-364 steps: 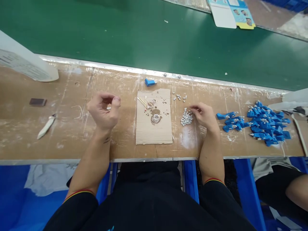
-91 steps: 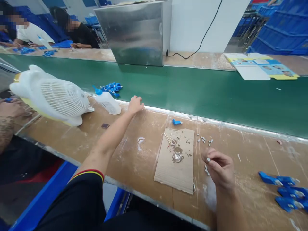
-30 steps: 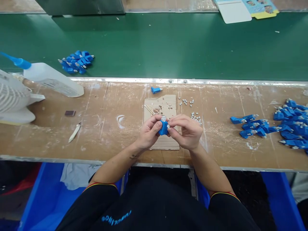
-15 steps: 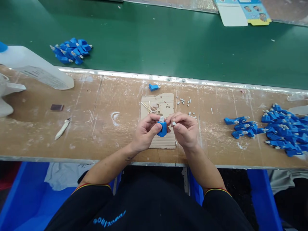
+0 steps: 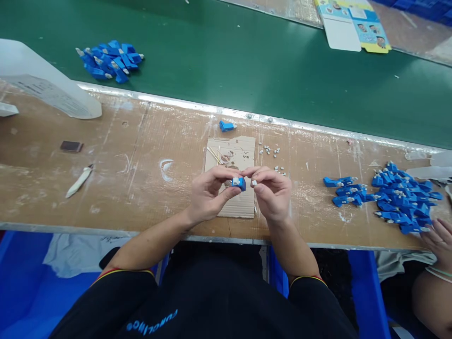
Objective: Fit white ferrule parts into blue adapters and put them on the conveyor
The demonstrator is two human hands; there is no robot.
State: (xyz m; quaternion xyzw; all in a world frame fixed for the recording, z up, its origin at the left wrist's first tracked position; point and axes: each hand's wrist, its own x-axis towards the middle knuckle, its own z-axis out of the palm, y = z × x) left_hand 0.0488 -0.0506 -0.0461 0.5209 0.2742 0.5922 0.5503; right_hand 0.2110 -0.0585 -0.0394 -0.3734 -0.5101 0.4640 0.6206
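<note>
My left hand [image 5: 211,193] is closed on a small blue plastic part [image 5: 241,183] with a whitish piece at its end, which faces me. Between the thumb and forefinger of my right hand [image 5: 273,190] is a tiny grey-white piece [image 5: 254,183], just right of the blue part and apart from it. Both hands are above a cardboard sheet [image 5: 237,207]. On that sheet lie cotton swabs [image 5: 214,154] near a small round wet-looking spot. Several tiny grey pieces [image 5: 267,149] are scattered to the right of the cardboard. One more blue part [image 5: 227,126] rests just beyond it.
Blue parts are heaped at the right [image 5: 402,197] and on the green surface [image 5: 229,66] at the far left. A white jug [image 5: 52,89], a dark block [image 5: 71,146] and a white-handled knife [image 5: 79,181] are on the left. A co-worker's hand [image 5: 439,238] is by the right heap.
The blue part has tipped so its whitish end faces me. My right hand still pinches the tiny piece. A co-worker's hand has come into view at the right, and the view has shifted slightly.
</note>
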